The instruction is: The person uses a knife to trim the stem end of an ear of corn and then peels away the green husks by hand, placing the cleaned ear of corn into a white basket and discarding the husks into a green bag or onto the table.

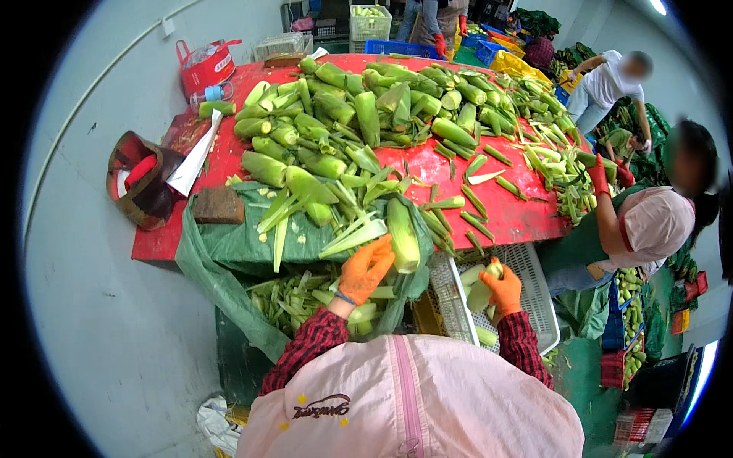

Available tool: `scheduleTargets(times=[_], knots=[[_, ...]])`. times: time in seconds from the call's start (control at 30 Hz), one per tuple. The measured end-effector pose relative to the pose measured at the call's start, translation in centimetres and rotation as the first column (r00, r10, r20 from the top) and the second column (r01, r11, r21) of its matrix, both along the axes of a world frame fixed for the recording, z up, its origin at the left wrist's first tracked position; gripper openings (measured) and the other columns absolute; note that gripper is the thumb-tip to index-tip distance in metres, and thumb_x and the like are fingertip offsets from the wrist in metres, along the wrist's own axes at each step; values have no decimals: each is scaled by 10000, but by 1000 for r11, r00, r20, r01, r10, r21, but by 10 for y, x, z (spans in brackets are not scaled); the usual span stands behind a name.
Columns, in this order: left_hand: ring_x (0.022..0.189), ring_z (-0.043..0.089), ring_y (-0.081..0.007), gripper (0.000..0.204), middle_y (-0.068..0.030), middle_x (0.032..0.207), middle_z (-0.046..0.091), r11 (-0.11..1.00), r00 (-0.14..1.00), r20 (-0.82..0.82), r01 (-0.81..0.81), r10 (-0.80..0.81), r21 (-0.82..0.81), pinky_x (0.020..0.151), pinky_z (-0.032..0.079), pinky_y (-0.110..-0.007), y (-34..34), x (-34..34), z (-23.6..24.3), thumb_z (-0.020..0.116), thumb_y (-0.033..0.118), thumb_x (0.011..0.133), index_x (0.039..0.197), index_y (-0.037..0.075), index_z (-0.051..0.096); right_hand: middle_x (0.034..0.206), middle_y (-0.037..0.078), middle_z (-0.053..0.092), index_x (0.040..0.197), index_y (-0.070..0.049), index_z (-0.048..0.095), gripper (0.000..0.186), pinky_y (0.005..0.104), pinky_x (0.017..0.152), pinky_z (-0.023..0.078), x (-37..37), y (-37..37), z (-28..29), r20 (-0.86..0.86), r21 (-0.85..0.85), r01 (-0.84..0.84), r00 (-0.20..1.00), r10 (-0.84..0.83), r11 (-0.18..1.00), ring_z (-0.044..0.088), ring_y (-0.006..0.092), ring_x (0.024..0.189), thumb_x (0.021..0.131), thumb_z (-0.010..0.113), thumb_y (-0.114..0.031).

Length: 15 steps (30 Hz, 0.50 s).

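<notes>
My left hand (366, 269), in an orange glove, is at the table's near edge, its fingers bent and apart beside a green husk-covered ear of corn (402, 237). That ear lies with its pale end toward me. My right hand (504, 290), also gloved in orange, grips a pale, peeled-down ear of corn (480, 295) above a white plastic crate (540, 298). More pale ears lie inside the crate, partly hidden by my hand. A large heap of corn in husks (328, 107) covers the red table (511, 202) ahead.
Stripped husks fill a green sack (229, 286) hung below the table edge at left. A wooden block (218, 206), a brown container (145, 179) and a red bag (206, 69) sit at the left. A co-worker (649, 221) handles corn at the right; others work farther back.
</notes>
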<state>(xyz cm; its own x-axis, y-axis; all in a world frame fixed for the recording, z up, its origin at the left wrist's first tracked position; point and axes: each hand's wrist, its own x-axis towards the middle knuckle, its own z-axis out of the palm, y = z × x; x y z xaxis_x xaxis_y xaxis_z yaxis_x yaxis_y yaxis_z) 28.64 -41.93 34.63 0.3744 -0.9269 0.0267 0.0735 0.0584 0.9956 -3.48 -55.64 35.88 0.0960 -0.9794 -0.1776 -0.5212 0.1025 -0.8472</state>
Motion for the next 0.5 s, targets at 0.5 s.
scheduleTargets(times=[0.5], knots=[[950,654,-204,337,-125,1121,665,796,754,-257,-563,605,222,858,515,-310,15,18,-25,572,146,960,1228,-56,599,791,43,697,1084,-64,664,402,223,416,406,151,-148,77,484,258,-520,799,357,814,540,90,491,917,593,-422]])
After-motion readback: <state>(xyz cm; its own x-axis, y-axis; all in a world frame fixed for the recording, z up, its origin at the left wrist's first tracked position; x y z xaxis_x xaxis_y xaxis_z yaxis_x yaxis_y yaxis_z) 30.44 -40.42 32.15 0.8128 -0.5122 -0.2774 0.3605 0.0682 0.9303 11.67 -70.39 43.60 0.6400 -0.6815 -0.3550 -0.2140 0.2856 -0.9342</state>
